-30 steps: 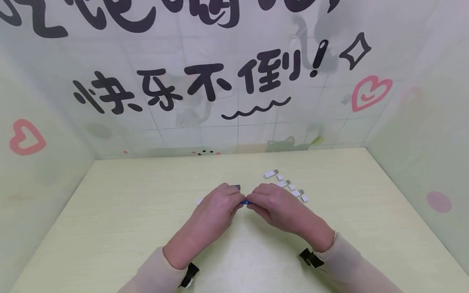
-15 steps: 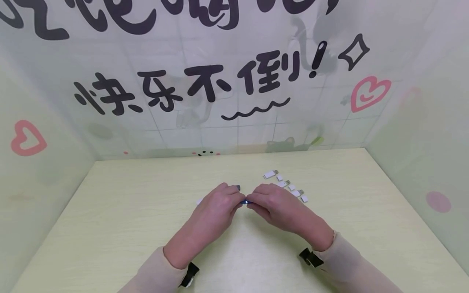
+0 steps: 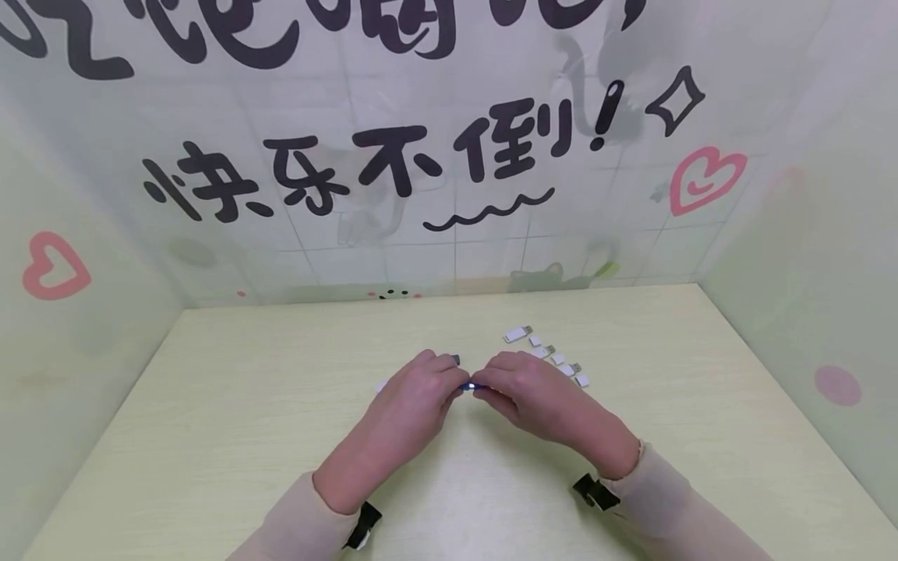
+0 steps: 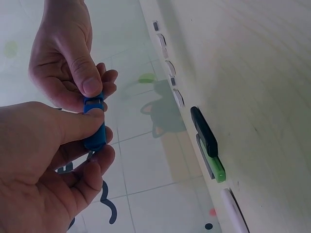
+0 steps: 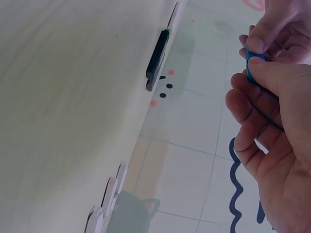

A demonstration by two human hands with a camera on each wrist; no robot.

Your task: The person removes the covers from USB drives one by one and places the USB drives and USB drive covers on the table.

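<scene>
Above the table, my left hand [image 3: 412, 401] pinches the body of a blue USB flash drive [image 4: 96, 139] between thumb and fingers. My right hand [image 3: 539, 399] grips its blue cap [image 4: 95, 98] at the other end. In the left wrist view a thin band of metal connector [image 4: 93, 102] shows between cap and body. The right wrist view shows both thumbs on the blue plastic, with much of it hidden by fingers. Both hands meet near the table's middle in the head view.
White USB drives [image 3: 517, 334] and loose white caps [image 3: 582, 381] lie uncovered at the back right. Beyond my left hand rest a black drive [image 4: 204, 131], a green one [image 4: 217, 171] and a white one [image 4: 233, 208]. Walls stand behind and beside the pale table [image 3: 210, 436].
A bright metallic glint now shows between the hands, where mostly blue was visible a second ago. Both hands stay almost in place.
</scene>
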